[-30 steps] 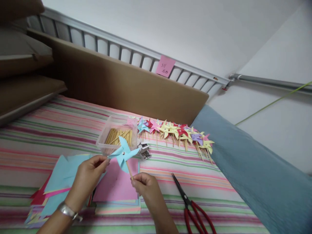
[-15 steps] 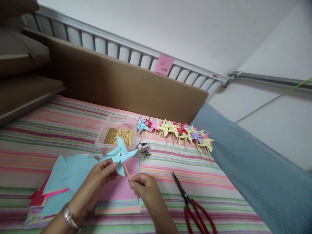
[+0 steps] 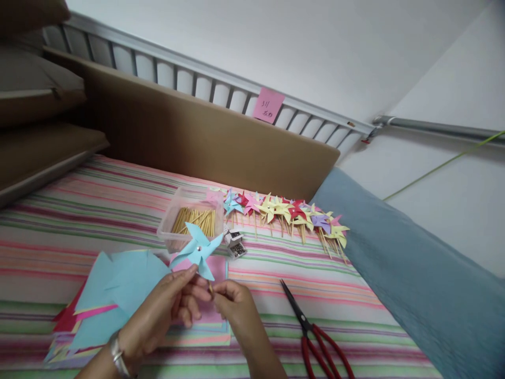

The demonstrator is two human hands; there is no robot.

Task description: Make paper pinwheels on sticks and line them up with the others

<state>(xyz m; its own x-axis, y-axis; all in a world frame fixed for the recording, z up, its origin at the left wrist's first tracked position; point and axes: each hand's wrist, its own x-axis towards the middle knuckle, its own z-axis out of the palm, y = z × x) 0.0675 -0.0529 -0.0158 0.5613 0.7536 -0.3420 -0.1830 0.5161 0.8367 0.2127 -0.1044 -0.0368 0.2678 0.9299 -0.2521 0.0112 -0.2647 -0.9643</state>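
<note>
A: Near side?
B: Scissors (image 3: 305,323) near right on the striped cloth (image 3: 268,273), blue-topped paper pile (image 3: 118,281) near left. Neither in hand.
A: Hands?
B: Right hand (image 3: 239,305): grip clamped on the stick (image 3: 211,288) below the blue pinwheel (image 3: 194,257). Left hand (image 3: 169,302): grip apart, thumb at the lower vane. Can't tell if it touches.
A: What just changed?
B: Left no longer pinches the left vane. Reads as the stick carrying the wheel alone, so probably freer to turn.
A: Versus half a second back?
B: Vanes sit slightly counterclockwise, left fingers closer to the right hand, less stick showing.
A: Pinwheel location?
B: Held above the pink-topped stack (image 3: 215,315). Farther: stick tray (image 3: 166,218), pin box (image 3: 237,250) just right of it, pinwheel row (image 3: 282,210) far right.
</note>
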